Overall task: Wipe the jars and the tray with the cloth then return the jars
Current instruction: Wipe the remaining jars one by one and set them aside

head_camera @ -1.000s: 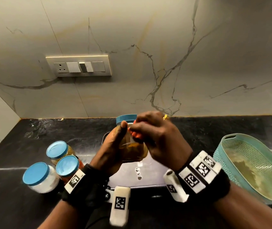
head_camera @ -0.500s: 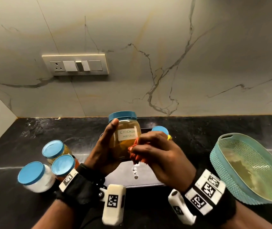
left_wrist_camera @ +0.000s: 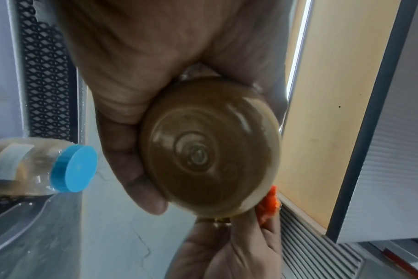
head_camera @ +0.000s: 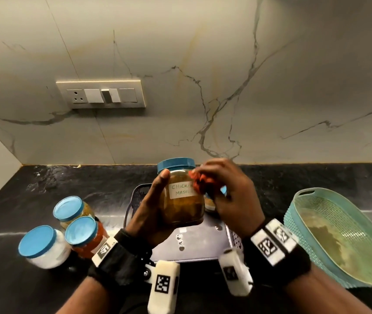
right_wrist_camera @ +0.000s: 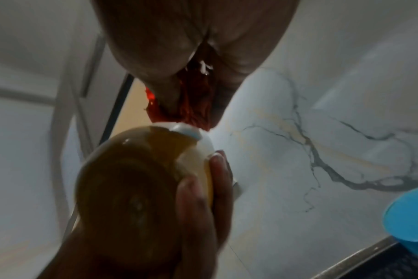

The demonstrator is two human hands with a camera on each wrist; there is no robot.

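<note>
My left hand grips a clear jar of brown spice with a blue lid and a handwritten label, holding it upright above the grey tray. In the left wrist view the jar's base faces the camera. My right hand holds a bunched red cloth and presses it against the jar's upper right side, over the end of the label. From the right wrist, the cloth meets the jar near the label. Another blue-lidded jar stands on the tray, mostly hidden behind my right hand.
Three blue-lidded jars stand grouped on the black counter left of the tray. A teal plastic basket sits at the right. The marble wall with a switch plate rises behind the counter.
My right hand slid the cloth down the front of the jar and then back up to its upper right side. The jar turned so its label faces me.
</note>
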